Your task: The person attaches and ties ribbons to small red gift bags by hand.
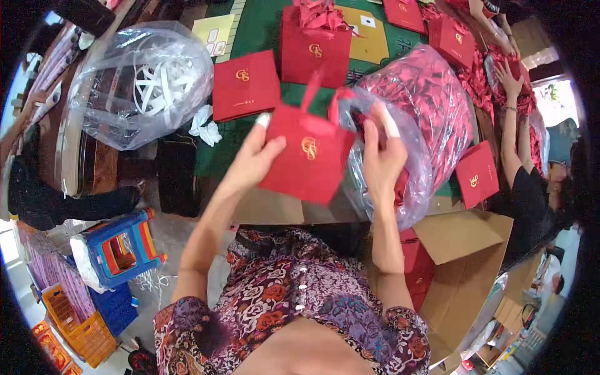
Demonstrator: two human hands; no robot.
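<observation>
Midway, seemingly: both hands — left hand [253, 164], right hand [381, 159] — grip a red gift bag [307, 161] above the counter [265, 31]; finished bags [245, 85] stand behind it — a plastic sack of red pieces [431, 106] beside it remains.

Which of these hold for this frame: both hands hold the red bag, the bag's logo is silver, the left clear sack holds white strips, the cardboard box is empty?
1. Both the left hand and the right hand hold the red bag. True.
2. The bag's logo is silver. False: it is gold.
3. The clear sack on the left holds white strips. True.
4. The cardboard box is empty. False: red bags lie inside.
</observation>
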